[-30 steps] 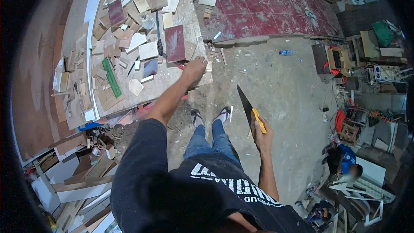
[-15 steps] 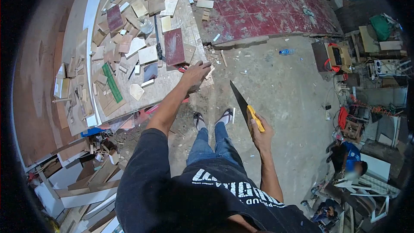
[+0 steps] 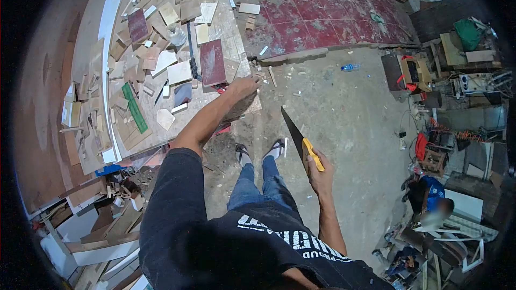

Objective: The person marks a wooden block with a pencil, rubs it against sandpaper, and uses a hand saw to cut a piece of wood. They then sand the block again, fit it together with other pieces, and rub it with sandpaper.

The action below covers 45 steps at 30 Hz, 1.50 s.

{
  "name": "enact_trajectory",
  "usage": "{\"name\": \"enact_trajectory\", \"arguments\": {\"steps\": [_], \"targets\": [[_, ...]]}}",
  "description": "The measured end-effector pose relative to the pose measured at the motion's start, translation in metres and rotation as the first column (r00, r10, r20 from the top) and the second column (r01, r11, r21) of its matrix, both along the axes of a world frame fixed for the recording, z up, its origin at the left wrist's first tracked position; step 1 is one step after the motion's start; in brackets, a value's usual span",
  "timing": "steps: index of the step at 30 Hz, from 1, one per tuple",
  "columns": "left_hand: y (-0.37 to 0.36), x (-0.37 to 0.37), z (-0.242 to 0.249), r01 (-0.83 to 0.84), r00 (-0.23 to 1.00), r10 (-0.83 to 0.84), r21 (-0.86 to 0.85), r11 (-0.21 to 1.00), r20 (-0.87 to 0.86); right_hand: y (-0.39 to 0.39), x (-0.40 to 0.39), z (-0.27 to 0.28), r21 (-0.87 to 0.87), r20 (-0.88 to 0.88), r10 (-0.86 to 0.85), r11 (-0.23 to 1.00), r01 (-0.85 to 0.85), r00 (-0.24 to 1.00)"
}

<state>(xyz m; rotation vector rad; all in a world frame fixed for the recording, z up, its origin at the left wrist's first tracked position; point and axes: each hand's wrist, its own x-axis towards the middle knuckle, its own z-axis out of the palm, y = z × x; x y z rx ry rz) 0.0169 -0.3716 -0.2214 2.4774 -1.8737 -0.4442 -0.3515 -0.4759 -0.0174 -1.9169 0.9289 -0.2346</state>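
Observation:
My right hand [image 3: 321, 176] grips the yellow handle of a handsaw [image 3: 294, 135]. Its dark blade points up and forward over the floor, apart from the table. At the near right corner of the wooden worktable [image 3: 201, 108] is my left hand [image 3: 246, 87], fingers curled and close together at the edge. What is under those fingers is hidden. Just beyond the left wrist lies a dark red board [image 3: 213, 63], with something red partly showing beneath its near end. A long dark bar [image 3: 191, 48] lies beside that board.
Wood offcuts [image 3: 179, 72] and a green strip [image 3: 134, 108] cover much of the tabletop. A blue-labelled bottle [image 3: 350, 67] lies on the concrete floor, near a raised red-tiled floor [image 3: 317, 16]. Scrap boards [image 3: 102, 236] pile at lower left. Another person [image 3: 432, 196] is at lower right.
My left hand has drawn its fingers in at the table corner, where they were more stretched out. The saw stays in my right hand. The whole view has shifted slightly.

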Motion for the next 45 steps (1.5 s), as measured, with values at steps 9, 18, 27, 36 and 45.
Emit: {"name": "enact_trajectory", "arguments": {"steps": [9,18,27,36,45], "targets": [[0.042,-0.032,0.037,-0.220,0.969,0.180,-0.261,0.940,-0.167,-0.002,0.009,0.000,-0.007,0.018,-0.026,1.000,0.026,0.999],[0.037,-0.044,0.034,-0.525,0.850,0.453,-0.369,0.767,-0.269,-0.006,0.046,-0.018,-0.226,0.172,0.123,0.971,-0.082,0.977],[0.025,-0.039,0.024,-0.527,0.849,0.484,-0.423,0.737,-0.215,0.021,0.110,-0.015,-0.092,0.184,0.132,0.989,-0.116,0.974],[0.021,-0.034,0.021,-0.534,0.845,0.490,-0.407,0.741,-0.216,0.043,0.109,-0.041,-0.137,0.263,0.143,0.984,-0.110,0.954],[0.021,-0.032,0.028,-0.532,0.847,0.484,-0.364,0.765,-0.221,0.051,0.103,-0.050,-0.228,0.290,0.183,0.966,-0.118,0.939]]}}
